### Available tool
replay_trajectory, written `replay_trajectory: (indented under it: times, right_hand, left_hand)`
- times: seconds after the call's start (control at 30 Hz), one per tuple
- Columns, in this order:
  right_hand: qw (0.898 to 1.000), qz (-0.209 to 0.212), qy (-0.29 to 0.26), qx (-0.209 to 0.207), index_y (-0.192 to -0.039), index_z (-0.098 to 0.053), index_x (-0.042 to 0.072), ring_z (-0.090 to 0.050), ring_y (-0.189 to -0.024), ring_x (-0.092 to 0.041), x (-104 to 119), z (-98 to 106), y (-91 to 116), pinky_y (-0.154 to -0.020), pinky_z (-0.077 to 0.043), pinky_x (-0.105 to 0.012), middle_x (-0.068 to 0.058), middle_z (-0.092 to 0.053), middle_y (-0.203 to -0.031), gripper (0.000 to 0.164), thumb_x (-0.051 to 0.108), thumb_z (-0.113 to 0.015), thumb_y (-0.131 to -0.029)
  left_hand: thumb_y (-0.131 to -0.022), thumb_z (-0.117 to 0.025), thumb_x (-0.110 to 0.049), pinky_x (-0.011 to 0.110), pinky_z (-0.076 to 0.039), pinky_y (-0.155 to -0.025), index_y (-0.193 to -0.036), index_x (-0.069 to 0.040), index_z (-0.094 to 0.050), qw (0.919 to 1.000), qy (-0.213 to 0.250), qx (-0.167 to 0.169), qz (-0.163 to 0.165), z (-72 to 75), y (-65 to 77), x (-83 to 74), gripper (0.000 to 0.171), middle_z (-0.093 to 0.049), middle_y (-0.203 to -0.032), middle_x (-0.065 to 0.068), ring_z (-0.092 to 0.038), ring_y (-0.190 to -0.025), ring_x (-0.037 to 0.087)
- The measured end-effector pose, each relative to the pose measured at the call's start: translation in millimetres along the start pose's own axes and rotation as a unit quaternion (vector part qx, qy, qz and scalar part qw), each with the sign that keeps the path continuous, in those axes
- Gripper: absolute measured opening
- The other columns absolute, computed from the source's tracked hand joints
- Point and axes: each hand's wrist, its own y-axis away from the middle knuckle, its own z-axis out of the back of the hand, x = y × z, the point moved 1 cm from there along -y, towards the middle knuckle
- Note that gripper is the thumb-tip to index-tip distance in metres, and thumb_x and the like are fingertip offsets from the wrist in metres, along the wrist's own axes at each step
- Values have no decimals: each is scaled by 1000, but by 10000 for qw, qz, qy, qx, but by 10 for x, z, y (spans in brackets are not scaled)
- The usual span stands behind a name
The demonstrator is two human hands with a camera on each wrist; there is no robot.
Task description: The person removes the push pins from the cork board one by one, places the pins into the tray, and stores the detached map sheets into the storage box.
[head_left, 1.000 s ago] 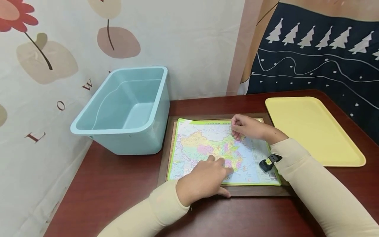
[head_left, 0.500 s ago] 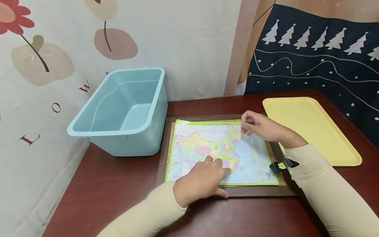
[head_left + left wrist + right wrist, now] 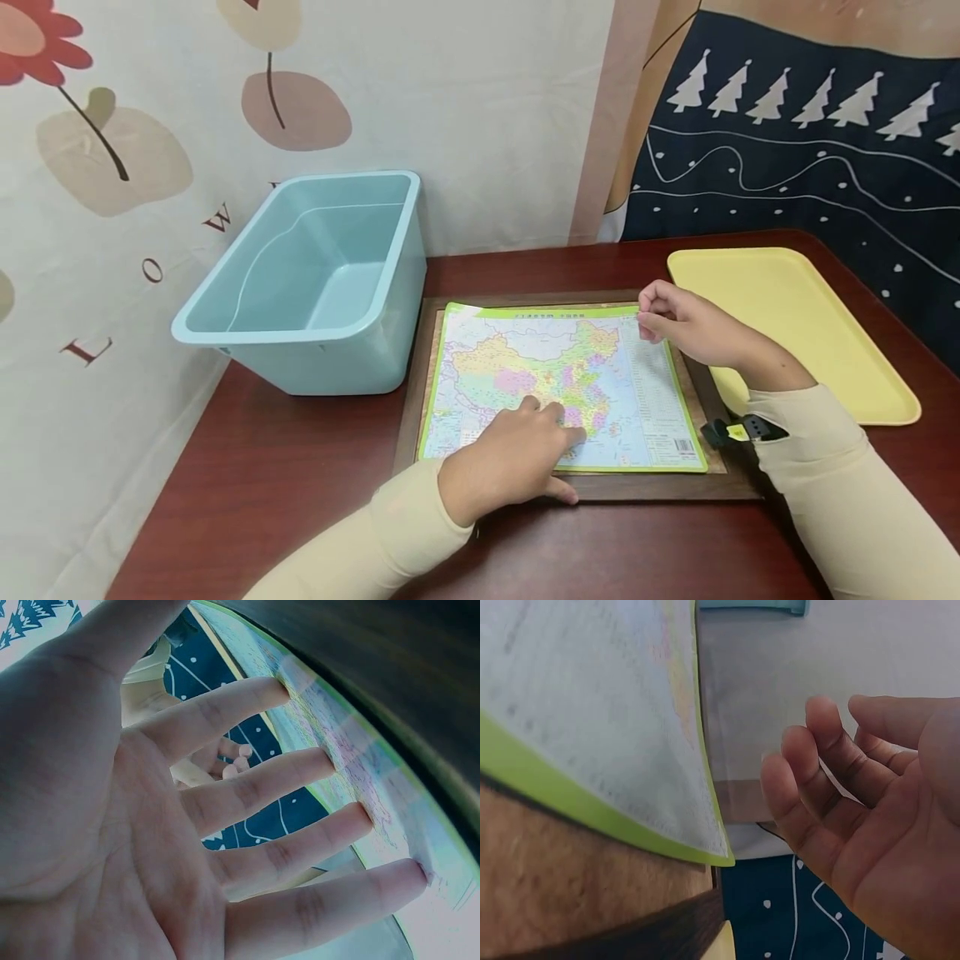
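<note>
With loosely curled, empty fingers, the right hand point(image 3: 693, 327) has shifted towards the two o'clock corner of the map point(image 3: 517, 354) on the framed board point(image 3: 660, 487), uncovering more print, while the left hand point(image 3: 510, 458) touches the map, fingers extended and ungrasping.

Up the pale wall cloth point(image 3: 487, 125) they climbed, 3 dark capitals: L point(image 3: 86, 350), then O point(image 3: 152, 270), then W point(image 3: 218, 217)! A 4th letter point(image 3: 274, 182) showed only a sliver behind the blue tub point(image 3: 277, 337), unreadable. Over on the map point(image 3: 517, 358), the heading point(image 3: 517, 315) in the green border was too small to read, the fine print point(image 3: 656, 383) down the right side likewise, and 1 barcode point(image 3: 683, 446) sat in the lower right corner!
</note>
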Motion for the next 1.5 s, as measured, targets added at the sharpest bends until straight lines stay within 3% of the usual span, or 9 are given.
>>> replay_trajectory:
  times: [0.17,0.4,0.73,0.87,1.1,1.27,1.5]
  right_hand:
    - [10000,-59,-38,-11,-107,-44,2,-53,-82,-24,-59,13,41,-71,-44,-29,-11,-56,-86,9,11,-47,-106]
    - [9993,-307,135,-152,-106,-47,3,-55,-85,-25,-95,61,97,-76,-53,-29,-13,-55,-89,10,13,-50,-105]
    - [9945,-408,875,-410,-103,-49,6,-53,-84,-21,-214,200,155,-68,-44,-26,-9,-56,-88,12,17,-52,-104]
    - [9920,-596,1027,-439,-103,-48,5,-58,-84,-21,-277,250,176,-71,-48,-24,-9,-57,-86,12,17,-50,-105]
    - [9872,-946,1233,-345,-104,-47,3,-52,-75,-20,-357,346,201,-61,-40,-30,-11,-60,-84,14,17,-48,-105]
    - [9851,-1129,1274,-234,-102,-48,0,-52,-70,-17,-449,392,217,-59,-42,-29,-11,-59,-81,13,13,-48,-105]
    - [9816,-1511,1124,303,-102,-47,-1,-45,-62,-15,-617,423,248,-57,-38,-29,-4,-52,-69,13,12,-45,-105]
  left_hand:
    - [-76,-75,-63,33,-54,-64,-128,-26,-67,10000,11,3,-18,3,-6,4,64,-65,-114,2,-60,-96,24]
    - [-76,-74,-64,32,-54,-64,-128,-28,-66,10000,3,42,11,13,4,7,63,-64,-116,1,-60,-99,24]
    - [-75,-75,-64,32,-54,-65,-125,-28,-68,10000,-47,-55,-10,8,2,11,62,-65,-114,1,-60,-98,23]
    - [-76,-74,-64,33,-55,-65,-126,-28,-67,10000,-41,-24,-1,6,-1,11,62,-65,-115,1,-60,-99,24]
    - [-76,-74,-63,35,-55,-67,-128,-29,-66,10000,-1,62,45,9,-3,21,62,-64,-119,1,-60,-104,25]
    - [-77,-74,-63,35,-56,-68,-128,-28,-66,10000,10,58,43,11,-4,21,62,-64,-120,2,-60,-103,25]
    - [-76,-75,-63,35,-55,-67,-126,-28,-67,10000,11,13,36,7,-7,20,61,-65,-118,2,-60,-102,25]
